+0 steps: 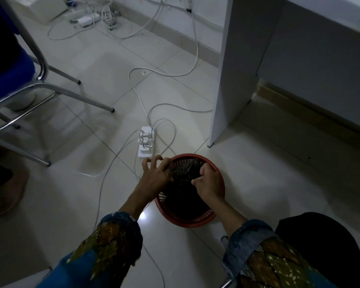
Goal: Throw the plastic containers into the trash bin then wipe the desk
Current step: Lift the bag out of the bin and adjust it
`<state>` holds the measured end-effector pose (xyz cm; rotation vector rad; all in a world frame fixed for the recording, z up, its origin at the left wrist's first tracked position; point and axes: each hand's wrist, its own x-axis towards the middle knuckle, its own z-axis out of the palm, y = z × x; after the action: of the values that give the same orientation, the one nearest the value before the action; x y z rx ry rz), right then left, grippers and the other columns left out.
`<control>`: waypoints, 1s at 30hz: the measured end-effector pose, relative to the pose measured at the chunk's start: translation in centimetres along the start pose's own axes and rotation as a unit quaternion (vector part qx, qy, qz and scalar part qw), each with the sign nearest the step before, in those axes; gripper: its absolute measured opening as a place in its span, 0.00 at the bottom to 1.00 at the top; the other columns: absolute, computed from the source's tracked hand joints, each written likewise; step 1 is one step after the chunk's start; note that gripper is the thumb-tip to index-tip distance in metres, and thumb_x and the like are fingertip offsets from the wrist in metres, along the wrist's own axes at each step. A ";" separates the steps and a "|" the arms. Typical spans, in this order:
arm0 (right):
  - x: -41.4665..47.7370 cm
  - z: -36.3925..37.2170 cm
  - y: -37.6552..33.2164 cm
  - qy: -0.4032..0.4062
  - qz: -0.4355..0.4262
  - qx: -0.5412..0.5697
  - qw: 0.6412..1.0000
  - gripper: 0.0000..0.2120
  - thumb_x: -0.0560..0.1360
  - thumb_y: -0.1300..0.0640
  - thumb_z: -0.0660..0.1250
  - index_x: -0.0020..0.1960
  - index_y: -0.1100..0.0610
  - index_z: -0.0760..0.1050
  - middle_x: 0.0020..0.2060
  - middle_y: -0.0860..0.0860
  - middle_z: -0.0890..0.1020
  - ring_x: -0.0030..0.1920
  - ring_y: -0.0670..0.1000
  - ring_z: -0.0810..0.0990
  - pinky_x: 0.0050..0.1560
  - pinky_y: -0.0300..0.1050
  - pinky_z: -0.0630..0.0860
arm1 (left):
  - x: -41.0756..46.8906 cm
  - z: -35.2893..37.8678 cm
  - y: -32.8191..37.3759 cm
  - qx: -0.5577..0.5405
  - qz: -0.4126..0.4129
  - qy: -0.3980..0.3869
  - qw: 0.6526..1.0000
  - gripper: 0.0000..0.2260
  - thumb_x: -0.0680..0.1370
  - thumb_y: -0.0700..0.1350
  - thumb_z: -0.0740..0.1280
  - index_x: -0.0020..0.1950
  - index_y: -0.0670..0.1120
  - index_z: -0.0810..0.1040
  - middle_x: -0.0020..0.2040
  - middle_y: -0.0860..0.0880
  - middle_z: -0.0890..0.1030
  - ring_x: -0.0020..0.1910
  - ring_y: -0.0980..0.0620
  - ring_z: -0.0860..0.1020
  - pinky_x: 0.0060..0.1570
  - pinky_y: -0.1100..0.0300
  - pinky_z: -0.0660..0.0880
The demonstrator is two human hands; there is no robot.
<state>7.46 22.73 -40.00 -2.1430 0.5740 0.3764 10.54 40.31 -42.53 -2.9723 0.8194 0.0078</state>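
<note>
legible text: none | brands, numbers, signs: none readable | power strip: any marking too small

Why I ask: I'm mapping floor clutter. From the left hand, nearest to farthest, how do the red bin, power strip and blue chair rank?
1. Red bin: the left hand is over its rim.
2. Power strip: on the floor just beyond the fingers.
3. Blue chair: far to the left.
</note>
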 end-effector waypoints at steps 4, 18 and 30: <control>0.2 0.5 0.6 0.005 -0.025 -0.038 0.999 0.20 0.71 0.68 0.66 0.34 0.53 0.57 0.31 0.46 0.65 0.31 0.45 0.63 0.27 0.38 0.59 | -0.4 0.5 -0.1 0.020 -0.008 -0.011 1.000 0.20 0.59 0.53 0.79 0.47 0.47 0.83 0.55 0.47 0.79 0.57 0.43 0.66 0.50 0.40 0.73; 1.7 -3.2 1.5 -0.051 0.040 -0.047 0.997 0.13 0.78 0.59 0.60 0.62 0.60 0.66 0.59 0.60 0.74 0.63 0.59 0.70 0.60 0.50 0.72 | -1.7 -2.4 -1.2 -0.217 -0.202 -0.042 0.954 0.31 0.74 0.68 0.46 0.61 0.50 0.76 0.67 0.49 0.67 0.65 0.49 0.67 0.63 0.49 0.56; -0.8 -10.4 -2.0 -0.083 -0.134 -0.326 0.932 0.25 0.81 0.46 0.49 0.76 0.51 0.50 0.77 0.50 0.53 0.76 0.58 0.45 0.74 0.53 0.45 | 1.2 -9.4 2.6 -0.092 -0.194 -0.116 0.970 0.24 0.82 0.51 0.51 0.77 0.45 0.51 0.78 0.46 0.51 0.77 0.46 0.50 0.73 0.44 0.46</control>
<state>8.45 15.57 -32.20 -2.7409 0.0409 0.6562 10.09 36.91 -33.31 -3.1647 0.2139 0.4252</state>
